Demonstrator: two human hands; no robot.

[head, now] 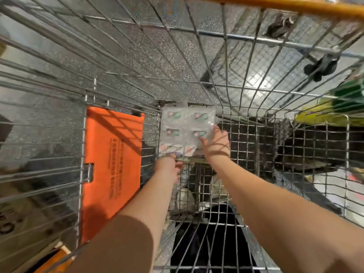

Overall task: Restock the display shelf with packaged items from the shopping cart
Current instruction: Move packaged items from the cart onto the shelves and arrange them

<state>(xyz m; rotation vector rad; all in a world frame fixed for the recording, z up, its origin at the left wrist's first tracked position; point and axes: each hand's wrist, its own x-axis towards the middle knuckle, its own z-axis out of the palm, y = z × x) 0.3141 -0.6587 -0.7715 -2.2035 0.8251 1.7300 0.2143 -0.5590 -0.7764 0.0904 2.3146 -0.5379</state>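
Both my arms reach down into the wire shopping cart (pixel 246 134). At its bottom lies a clear plastic pack (pixel 183 129) holding several small white items with green and pink labels. My left hand (pixel 169 166) grips the pack's near edge. My right hand (pixel 215 142) holds its right side, thumb on top of the plastic. The pack rests against the cart's far corner. The display shelf is out of view.
An orange plastic flap (pixel 112 164) with printed text hangs on the cart's left wall. An orange handle bar (pixel 275 4) crosses the top. Green and yellow packages (pixel 334 107) sit outside the cart at right. Dark clips (pixel 321 66) hang on the far wires.
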